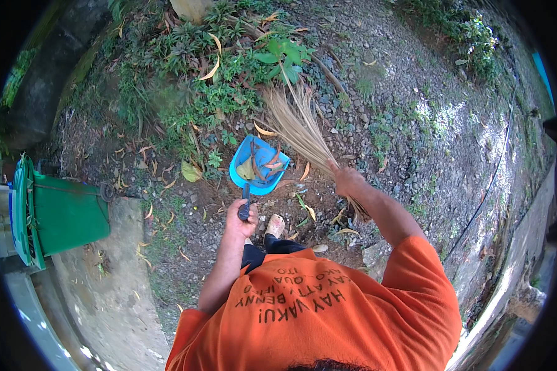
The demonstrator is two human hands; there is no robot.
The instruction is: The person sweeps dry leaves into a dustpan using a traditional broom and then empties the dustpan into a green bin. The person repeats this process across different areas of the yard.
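A blue plastic dustpan (260, 164) holds several dry brown leaves and one yellow-green leaf (246, 169). My left hand (241, 220) is closed around its black handle. To the right, my right hand (349, 182) grips a stick broom of thin tan bristles (301, 125) partway along its bundle. The bristles fan out up and to the left, beyond the pan's upper right side, and their tips reach the green plants. Loose dry leaves lie on the soil around the pan, with a yellow-green leaf (191, 171) to its left.
A green wheeled bin (69, 215) stands at the left beside a concrete slab (116, 278). Low plants (181, 92) and a tree trunk base (191, 9) are ahead. A root (329, 76) crosses the gravel. A dark hose or cable (487, 190) runs along the right.
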